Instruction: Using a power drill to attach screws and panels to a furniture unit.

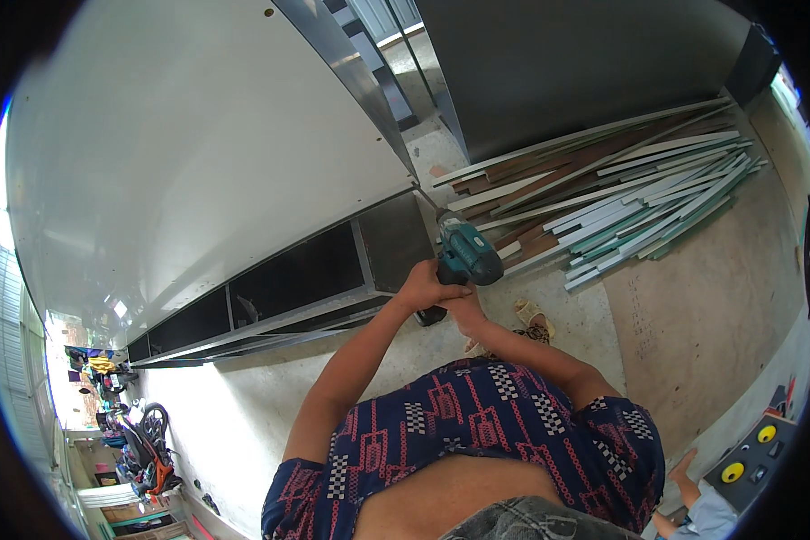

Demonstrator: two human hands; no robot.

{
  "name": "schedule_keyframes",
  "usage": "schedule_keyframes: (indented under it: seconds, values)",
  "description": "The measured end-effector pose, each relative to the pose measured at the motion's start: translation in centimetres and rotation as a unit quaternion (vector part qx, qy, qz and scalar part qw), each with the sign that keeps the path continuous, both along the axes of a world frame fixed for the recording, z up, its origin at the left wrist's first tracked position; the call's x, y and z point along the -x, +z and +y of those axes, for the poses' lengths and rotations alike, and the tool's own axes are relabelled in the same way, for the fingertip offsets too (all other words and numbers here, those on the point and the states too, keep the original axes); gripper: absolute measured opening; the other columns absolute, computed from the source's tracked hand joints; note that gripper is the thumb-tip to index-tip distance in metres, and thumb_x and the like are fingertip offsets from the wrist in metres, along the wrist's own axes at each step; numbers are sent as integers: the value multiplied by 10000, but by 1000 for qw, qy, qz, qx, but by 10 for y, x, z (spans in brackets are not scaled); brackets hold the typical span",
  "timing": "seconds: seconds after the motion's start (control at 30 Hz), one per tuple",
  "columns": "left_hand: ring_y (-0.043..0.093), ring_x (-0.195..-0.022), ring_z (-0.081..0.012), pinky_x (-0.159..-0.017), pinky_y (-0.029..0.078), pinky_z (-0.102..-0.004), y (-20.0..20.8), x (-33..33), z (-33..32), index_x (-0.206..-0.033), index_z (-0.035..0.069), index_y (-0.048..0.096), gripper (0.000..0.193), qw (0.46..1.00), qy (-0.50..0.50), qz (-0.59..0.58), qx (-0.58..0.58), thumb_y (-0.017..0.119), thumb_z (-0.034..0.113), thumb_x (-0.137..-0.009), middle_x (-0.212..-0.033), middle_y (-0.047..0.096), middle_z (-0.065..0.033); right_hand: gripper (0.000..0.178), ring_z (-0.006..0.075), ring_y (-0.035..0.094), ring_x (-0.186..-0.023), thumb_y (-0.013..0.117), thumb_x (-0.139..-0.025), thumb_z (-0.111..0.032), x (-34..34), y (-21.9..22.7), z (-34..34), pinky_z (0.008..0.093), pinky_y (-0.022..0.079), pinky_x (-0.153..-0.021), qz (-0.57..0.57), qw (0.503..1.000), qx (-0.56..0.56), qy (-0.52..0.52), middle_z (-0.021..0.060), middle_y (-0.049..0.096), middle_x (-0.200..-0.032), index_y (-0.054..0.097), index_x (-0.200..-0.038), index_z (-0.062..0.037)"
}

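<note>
Head view: drill (471, 253) wrapped at the handle (451, 272) by curled left hand (426, 287); right hand (464, 310) pressed close, grip untellable. Stiff, probably hefty, best held at that handle!

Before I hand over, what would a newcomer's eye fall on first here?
First, the teal and black power drill at centre, clasped by the bare left hand and right hand, its thin metal bit pointing toward a corner of the large glossy white panel, upper left. Then the heap of long white, green and brown strips, upper right.
</note>
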State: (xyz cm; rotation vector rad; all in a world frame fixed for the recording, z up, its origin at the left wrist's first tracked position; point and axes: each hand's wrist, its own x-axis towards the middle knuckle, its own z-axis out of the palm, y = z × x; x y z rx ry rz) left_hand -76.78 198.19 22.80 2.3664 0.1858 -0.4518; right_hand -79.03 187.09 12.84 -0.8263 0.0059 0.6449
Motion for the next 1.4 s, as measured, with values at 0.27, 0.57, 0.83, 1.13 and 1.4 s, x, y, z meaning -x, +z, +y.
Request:
schedule_keyframes:
  seconds: [0.27, 0.57, 0.83, 1.13, 1.4]
  values:
    - [634, -714, -224, -694, 505, -352, -14, 8, 8, -845, -99, 648, 616, 1000, 19, -12, 18, 847, 427, -595, -763, 649, -169, 427, 146, 613, -960, 761, -744, -12, 4, -2, 1, 318, 508, -827, -18, 1000, 7, 14, 33, 632, -1050, 570, -1125, -42]
    - [638, -814, -178, -772, 509, -327, 56, 22, 2, -973, -93, 626, 598, 997, -37, -60, 43, 863, 333, -627, -867, 673, -147, 343, 189, 627, -1005, 751, -797, -78, 24, 19, 8, 334, 510, -840, -161, 979, 117, -40, 67, 643, -1099, 600, -1099, -23]
    - [636, -893, -169, -850, 507, -315, 94, 33, 31, -1042, -96, 602, 589, 992, -32, -91, 84, 872, 226, -630, -961, 684, -135, 316, 213, 654, -952, 753, -808, -123, 21, 83, 20, 341, 512, -817, -325, 928, 173, -63, 74, 678, -1006, 623, -1075, -13]
    - [640, -834, -168, -810, 510, -318, 114, 58, 39, -1003, -91, 639, 530, 989, -42, -89, 109, 858, 232, -645, -903, 694, -139, 305, 163, 648, -924, 766, -777, -97, 45, 88, 37, 329, 515, -804, -261, 952, 143, -77, 54, 679, -1004, 639, -1038, -2]
    - [649, -824, -184, -813, 509, -326, 117, 55, 43, -975, -87, 651, 507, 985, -36, -120, 119, 851, 241, -643, -890, 698, -143, 361, 162, 638, -949, 763, -768, -77, 37, 106, 38, 319, 515, -815, -236, 965, 94, -64, 61, 661, -1050, 621, -1092, -6]
